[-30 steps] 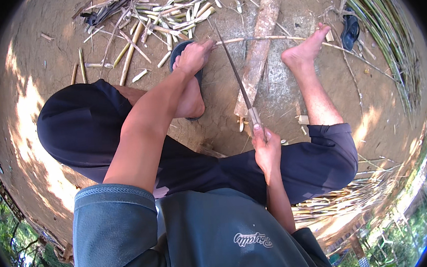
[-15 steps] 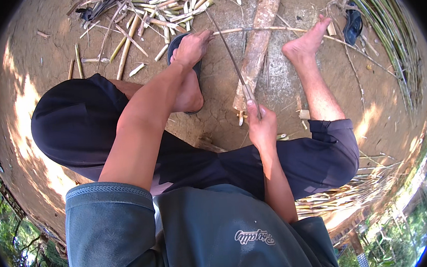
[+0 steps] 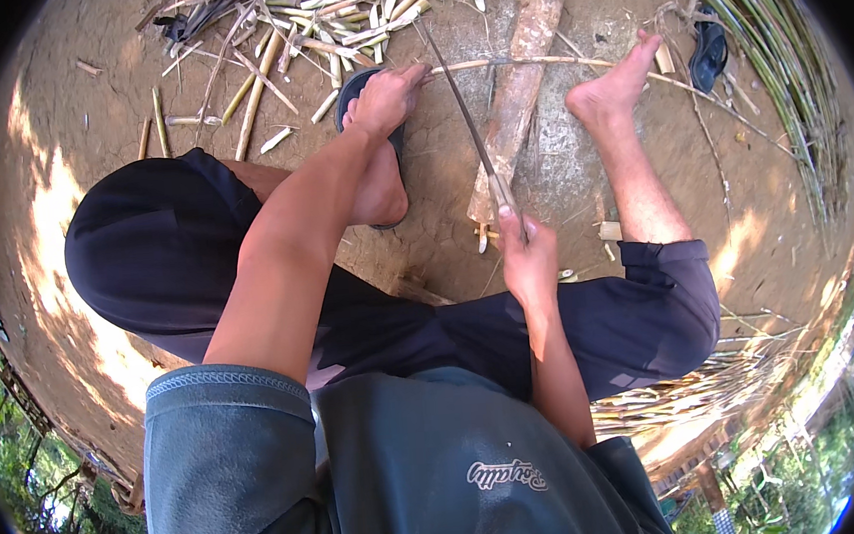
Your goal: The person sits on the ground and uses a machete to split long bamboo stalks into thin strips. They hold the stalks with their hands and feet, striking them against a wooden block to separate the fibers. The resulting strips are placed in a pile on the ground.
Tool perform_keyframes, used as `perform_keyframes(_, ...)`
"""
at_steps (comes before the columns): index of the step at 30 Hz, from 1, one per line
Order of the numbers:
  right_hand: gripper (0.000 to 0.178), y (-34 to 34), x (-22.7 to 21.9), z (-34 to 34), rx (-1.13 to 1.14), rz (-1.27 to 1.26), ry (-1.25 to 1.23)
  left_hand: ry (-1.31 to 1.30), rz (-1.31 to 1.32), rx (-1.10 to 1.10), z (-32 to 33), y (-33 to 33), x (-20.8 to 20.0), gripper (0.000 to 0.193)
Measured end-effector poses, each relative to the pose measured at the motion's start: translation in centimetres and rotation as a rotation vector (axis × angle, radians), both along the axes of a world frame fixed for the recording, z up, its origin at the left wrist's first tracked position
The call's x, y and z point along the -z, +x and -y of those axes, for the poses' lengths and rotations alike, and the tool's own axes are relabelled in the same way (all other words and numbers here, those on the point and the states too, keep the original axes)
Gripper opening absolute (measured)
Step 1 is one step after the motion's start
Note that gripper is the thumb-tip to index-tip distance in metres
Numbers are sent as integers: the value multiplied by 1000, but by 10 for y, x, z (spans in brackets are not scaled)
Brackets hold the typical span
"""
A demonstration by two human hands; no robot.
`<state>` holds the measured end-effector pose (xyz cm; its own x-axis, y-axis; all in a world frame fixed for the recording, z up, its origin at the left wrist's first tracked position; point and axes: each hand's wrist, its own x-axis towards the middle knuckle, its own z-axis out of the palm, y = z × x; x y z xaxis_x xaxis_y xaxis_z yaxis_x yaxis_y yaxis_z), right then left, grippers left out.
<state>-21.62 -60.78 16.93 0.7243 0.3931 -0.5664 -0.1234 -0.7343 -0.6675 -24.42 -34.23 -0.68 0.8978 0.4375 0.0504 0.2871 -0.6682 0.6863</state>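
Observation:
My left hand (image 3: pixel 392 99) is closed around the left end of a long thin cane stalk (image 3: pixel 571 59), above the sandalled left foot. The stalk runs rightward over a short log (image 3: pixel 523 79) and past my bare right foot (image 3: pixel 613 87). In my right hand (image 3: pixel 531 264) is the handle of a long, narrow-bladed knife (image 3: pixel 471 123). Its blade slants up and left, crossing the stalk just right of my left hand. Whether the edge touches the stalk, I cannot tell.
A heap of cut stalk pieces (image 3: pixel 358 21) lies at the far left. Long green stalks (image 3: pixel 782 58) are bundled at the far right, beside a loose dark sandal (image 3: pixel 707 54). More stalks (image 3: pixel 678 398) lie behind my right knee. Bare earth (image 3: pixel 507 261) surrounds me.
My left hand and the stalk's end have shifted very slightly right. The knife and my right hand have also moved a touch to the right.

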Motion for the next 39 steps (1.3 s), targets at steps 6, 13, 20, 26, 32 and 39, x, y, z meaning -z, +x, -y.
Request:
perform_keyframes(6, 49, -1, 1, 5, 25, -101, -2, 64, 61, -86, -6, -3, 5, 20)
perform_keyframes(13, 48, -22, -15, 29, -25, 51, -29, 43, 72, -12, -2, 0, 11, 17)
perform_keyframes(20, 43, 9, 19, -19, -69, -9, 15, 73, -5, -156, -12, -20, 10, 11)
perform_keyframes(26, 45, -3, -3, 18, 42, -82, 36, 135, 35, -84, -22, -4, 10, 13)
perform_keyframes(32, 37, 16, 32, -35, -113, 59, 26, 112, 56, -115, -11, -18, 16, 15)
perform_keyframes(39, 37, -5, 5, 25, 6, 44, 21, 79, 26, -50, 1, 2, 14, 16)
